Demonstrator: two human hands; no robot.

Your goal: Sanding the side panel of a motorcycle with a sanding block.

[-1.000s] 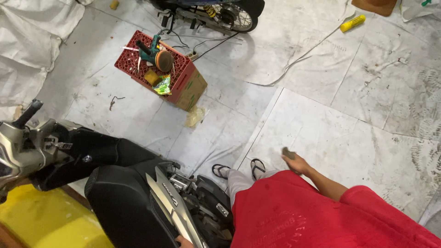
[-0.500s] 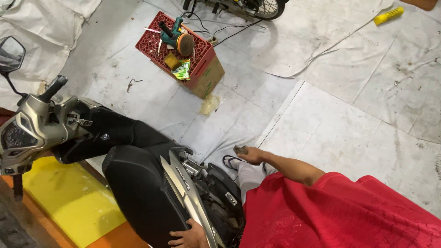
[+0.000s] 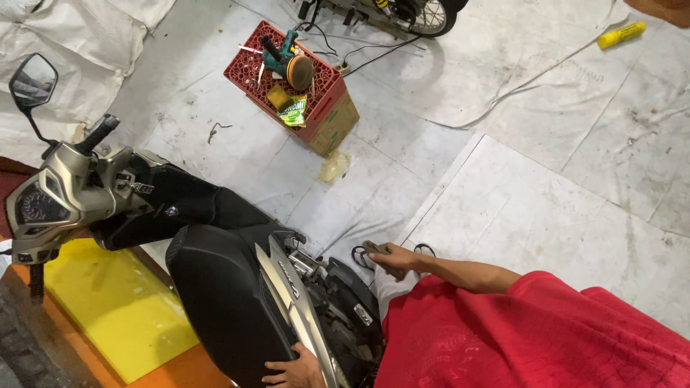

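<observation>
The right hand (image 3: 394,259) is stretched out over the open rear of the scooter (image 3: 215,287), its grip curled shut around a small dark tool (image 3: 374,248) that points away toward the floor. The left hand (image 3: 291,372) lies nearer the body, fingers spread flat against the silver side panel (image 3: 295,294), just beside the black seat (image 3: 219,302), whose long axis runs toward the handlebars.

I count one scooter (image 3: 215,273) near left, with one mirror (image 3: 32,80) showing. One red crate (image 3: 287,79) far centre, one polisher (image 3: 287,61) and one green packet (image 3: 293,111) in it. One yellow tube (image 3: 622,34) far right. One wheel (image 3: 431,14) at the far edge. Two hands: left hand (image 3: 295,372), right hand (image 3: 392,259).
</observation>
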